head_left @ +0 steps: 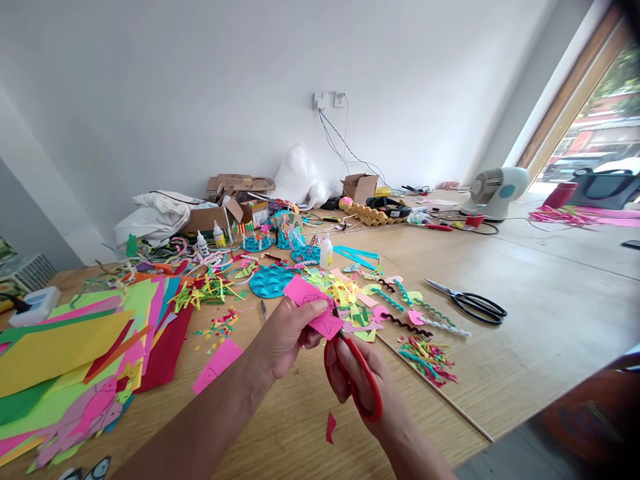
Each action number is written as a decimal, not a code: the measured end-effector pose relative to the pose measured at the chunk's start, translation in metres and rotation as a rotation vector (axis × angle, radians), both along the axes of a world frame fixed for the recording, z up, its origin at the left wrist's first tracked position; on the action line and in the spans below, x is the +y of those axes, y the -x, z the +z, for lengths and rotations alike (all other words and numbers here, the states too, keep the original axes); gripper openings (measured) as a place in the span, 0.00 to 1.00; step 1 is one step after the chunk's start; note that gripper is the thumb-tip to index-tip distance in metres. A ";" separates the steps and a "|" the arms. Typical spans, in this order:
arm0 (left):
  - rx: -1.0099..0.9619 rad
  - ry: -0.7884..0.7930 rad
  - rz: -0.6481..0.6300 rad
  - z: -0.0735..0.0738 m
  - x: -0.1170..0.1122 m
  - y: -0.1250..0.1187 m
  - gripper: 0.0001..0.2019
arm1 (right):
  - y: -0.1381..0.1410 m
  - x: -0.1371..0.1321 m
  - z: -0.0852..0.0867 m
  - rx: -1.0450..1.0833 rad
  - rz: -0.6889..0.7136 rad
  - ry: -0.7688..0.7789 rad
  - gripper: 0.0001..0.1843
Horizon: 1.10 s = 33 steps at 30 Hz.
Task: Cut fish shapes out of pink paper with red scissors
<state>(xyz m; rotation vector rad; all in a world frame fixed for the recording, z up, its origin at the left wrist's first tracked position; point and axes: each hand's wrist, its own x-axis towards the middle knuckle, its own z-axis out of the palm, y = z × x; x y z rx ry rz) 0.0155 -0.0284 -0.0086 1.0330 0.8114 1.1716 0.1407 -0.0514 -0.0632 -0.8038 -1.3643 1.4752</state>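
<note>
My left hand (287, 333) pinches a pink piece of paper (313, 303) between thumb and fingers, holding it above the wooden floor (550, 313). My right hand (357, 377) has its fingers through the handles of red scissors (353, 373), whose blades meet the paper's lower right edge. A small pink offcut (331, 427) lies on the floor just below the scissors. Another pink paper shape (217, 365) rests to the left of my forearm.
Stacked coloured sheets (65, 360) fill the left. Paper strips, teal discs (270, 281), twisted paper pieces and glue bottles (326, 253) lie ahead. Black scissors (473, 305) rest at right. Cardboard boxes (225, 207), bags and a white fan (495, 192) stand near the wall.
</note>
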 end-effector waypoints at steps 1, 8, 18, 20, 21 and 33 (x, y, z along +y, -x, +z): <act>-0.010 -0.012 0.017 -0.001 -0.001 -0.002 0.12 | 0.001 0.000 -0.001 0.023 0.005 -0.006 0.22; -0.060 -0.046 0.168 -0.009 -0.004 -0.013 0.09 | 0.004 0.001 -0.004 0.091 0.013 -0.035 0.21; -0.130 -0.094 0.245 -0.014 -0.007 -0.022 0.06 | 0.006 0.001 -0.009 0.156 -0.022 -0.044 0.21; -0.102 -0.105 0.243 -0.017 -0.007 -0.022 0.06 | 0.007 0.001 -0.010 0.174 -0.030 -0.041 0.21; -0.089 -0.107 0.242 -0.018 -0.007 -0.021 0.06 | 0.008 0.002 -0.011 0.182 -0.035 -0.038 0.21; -0.013 -0.126 0.291 -0.025 -0.004 -0.021 0.07 | 0.009 0.003 -0.013 0.181 -0.025 -0.034 0.21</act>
